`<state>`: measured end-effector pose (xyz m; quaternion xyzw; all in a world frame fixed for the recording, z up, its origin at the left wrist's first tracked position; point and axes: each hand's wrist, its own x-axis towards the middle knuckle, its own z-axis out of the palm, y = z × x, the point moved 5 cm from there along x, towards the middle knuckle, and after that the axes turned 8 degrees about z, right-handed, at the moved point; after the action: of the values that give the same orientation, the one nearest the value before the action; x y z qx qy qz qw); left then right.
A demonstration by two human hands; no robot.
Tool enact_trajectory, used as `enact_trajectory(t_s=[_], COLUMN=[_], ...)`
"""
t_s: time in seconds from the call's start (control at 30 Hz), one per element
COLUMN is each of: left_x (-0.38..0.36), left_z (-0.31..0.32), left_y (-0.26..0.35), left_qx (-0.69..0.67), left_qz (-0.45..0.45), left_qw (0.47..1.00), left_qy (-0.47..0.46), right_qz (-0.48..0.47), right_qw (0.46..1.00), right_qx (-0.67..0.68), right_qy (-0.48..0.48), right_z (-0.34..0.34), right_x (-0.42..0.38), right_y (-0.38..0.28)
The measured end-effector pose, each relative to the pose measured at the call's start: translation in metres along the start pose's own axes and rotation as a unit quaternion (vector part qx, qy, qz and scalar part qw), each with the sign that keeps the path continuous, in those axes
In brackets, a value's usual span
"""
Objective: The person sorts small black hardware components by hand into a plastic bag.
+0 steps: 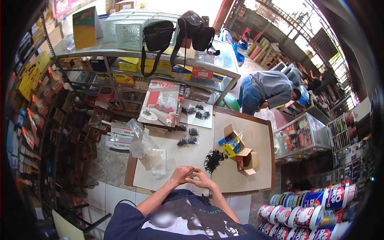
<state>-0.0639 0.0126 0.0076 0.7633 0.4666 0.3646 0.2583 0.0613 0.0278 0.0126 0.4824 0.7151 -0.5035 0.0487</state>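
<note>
Close to my body, at the table's near edge, my left hand (182,176) and my right hand (202,179) meet with fingers curled together. Between the fingertips is a small, shiny, clear piece that looks like a plastic bag (192,174); the fingers hide most of it. A loose pile of small black parts (215,161) lies right of my hands. Clear plastic bags (157,162) are spread to the left. Farther back lie several small bags packed with black parts (188,141), and more packed bags (199,114) rest on a white board.
Open cardboard boxes (234,145) stand at the right of the table (256,176). A Vinilex catalogue (159,103) lies on a stack at the back. Behind is a glass counter (160,60) with black bags on top. Paint tubs (312,216) are stacked right. Another person (266,90) bends over beyond.
</note>
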Motion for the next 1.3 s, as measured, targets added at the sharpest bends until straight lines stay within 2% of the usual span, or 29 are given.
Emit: enact_trajectory(t_s=[0.07,0.1,0.17,0.2,0.23,0.3,0.37,0.4,0.43,0.47,0.53,0.57,0.63,0.67,0.77,0.83,0.87,0.9,0.97,1.03,1.07,1.1,1.17,1.2,1.3], left_x=[0.0,-0.001,-0.002,-0.002,0.0,0.003,0.005,0.006,0.009,0.01,0.01,0.01,0.011,0.011,0.015,0.014,0.013,0.013,0.014,0.014,0.014,0.014,0.013,0.012,0.012], left_z=[-0.004,-0.006,-0.008,-0.007,-0.008,-0.008,-0.002,0.0,0.0,0.001,0.009,0.012,0.017,0.018,0.012,0.015,0.018,0.02,0.022,0.023,0.02,0.021,0.023,0.026,0.03], left_y=[-0.001,0.001,0.002,-0.001,-0.002,-0.003,-0.009,-0.007,-0.001,0.005,0.007,0.007,0.009,0.011,0.021,0.019,0.017,0.015,0.014,0.014,0.015,0.014,0.012,0.007,-0.002], left_qx=[-0.005,-0.024,-0.053,-0.051,-0.049,-0.073,-0.093,-0.098,-0.099,-0.102,-0.116,-0.122,-0.134,-0.144,-0.126,-0.132,-0.136,-0.139,-0.165,-0.142,-0.118,-0.111,-0.116,-0.116,-0.096], left_qz=[0.005,0.02,0.041,0.047,0.053,0.067,0.045,0.05,0.079,0.106,0.109,0.111,0.121,0.128,0.126,0.113,0.105,0.097,0.089,0.081,0.086,0.079,0.047,0.018,-0.028], left_qw=[1.0,0.999,0.997,0.998,0.997,0.995,0.992,0.991,0.99,0.989,0.985,0.983,0.98,0.978,0.981,0.98,0.979,0.978,0.977,0.984,0.988,0.99,0.992,0.993,0.995], left_qy=[0.0,0.02,0.029,0.009,-0.011,-0.025,-0.065,-0.074,-0.054,-0.033,-0.061,-0.082,-0.088,-0.085,-0.079,-0.102,-0.113,-0.12,-0.096,-0.069,-0.043,-0.042,-0.031,-0.032,0.006], right_qz=[0.048,0.056,0.005,0.027,0.037,0.096,0.115,0.103,0.09,0.096,0.108,0.114,0.136,0.21,0.142,0.131,0.172,0.118,0.174,0.152,0.17,0.165,0.139,0.09,0.025], right_qw=[0.997,0.997,0.992,0.996,0.995,0.995,0.992,0.987,0.978,0.976,0.988,0.986,0.986,0.968,0.962,0.973,0.975,0.99,0.974,0.969,0.963,0.964,0.989,0.994,0.994], right_qx=[0.013,0.023,0.123,0.067,0.074,0.008,0.054,0.12,0.184,0.189,0.048,0.055,0.092,0.132,0.196,0.144,0.127,0.071,0.125,0.193,0.205,0.205,0.049,0.043,0.101], right_qy=[-0.063,-0.057,0.008,0.049,0.059,0.016,0.007,0.025,0.043,0.047,0.102,0.104,0.024,-0.024,0.125,0.12,0.057,0.027,-0.076,0.033,0.049,0.041,0.011,-0.052,-0.037], right_z=[0.006,0.009,0.006,0.004,0.005,0.012,0.02,0.019,0.019,0.021,0.017,0.018,0.022,0.02,0.016,0.013,0.013,0.013,0.013,0.006,0.002,0.001,0.0,0.002,-0.014], right_x=[0.001,0.004,0.004,-0.001,-0.004,-0.008,-0.009,-0.008,-0.008,-0.01,-0.02,-0.023,-0.03,-0.034,-0.036,-0.037,-0.039,-0.038,-0.034,-0.032,-0.033,-0.03,-0.026,-0.022,-0.016], right_y=[-0.003,-0.003,-0.006,-0.01,-0.014,-0.013,-0.004,0.0,0.003,0.009,0.007,0.006,-0.008,-0.01,-0.004,-0.01,-0.012,-0.014,-0.009,-0.006,-0.002,0.0,0.004,0.005,0.02])
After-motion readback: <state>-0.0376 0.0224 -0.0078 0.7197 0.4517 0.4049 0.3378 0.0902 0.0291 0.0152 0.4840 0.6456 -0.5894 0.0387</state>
